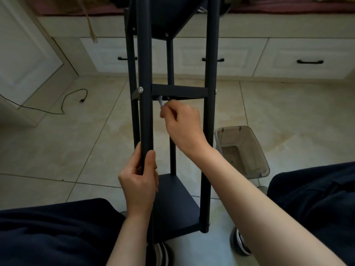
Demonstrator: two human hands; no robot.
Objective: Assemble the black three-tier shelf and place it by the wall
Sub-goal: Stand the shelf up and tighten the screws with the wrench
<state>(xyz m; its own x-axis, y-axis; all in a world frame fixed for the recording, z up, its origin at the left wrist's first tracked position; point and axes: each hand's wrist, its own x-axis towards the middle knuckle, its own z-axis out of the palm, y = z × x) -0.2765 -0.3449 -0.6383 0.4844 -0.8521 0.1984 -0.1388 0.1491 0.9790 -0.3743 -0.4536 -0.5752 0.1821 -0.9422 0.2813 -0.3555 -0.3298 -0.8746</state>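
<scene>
The black shelf (173, 112) is seen standing between the person's knees on the tiled floor (57, 150); its long side runs up and down, and it leans a little away from the camera, so the top goes out of the picture; four thin black posts are joined by three flat boards; the lowest board (172, 204) is near the feet, the middle board (179, 92) is higher up, and the top board (169, 16) is seen from below. A silver screw head (141, 90) is seen on the near left post (146, 116), level with the middle board.

That post is gripped by the left hand (139, 181), with the fingers and thumb curled round it, just above the lowest board. A small silver tool (160, 101) is pinched by the curled fingers of the right hand (182, 123); the tool points up and left, and its tip is tucked under the middle board, close to a dark screw.

A clear plastic box (242, 150) is seen on the floor, to the right of the shelf and near it; white drawers (288, 58) with black handles are lined up behind; a black cable (63, 104) is lying on the floor to the left, well apart from the shelf.
</scene>
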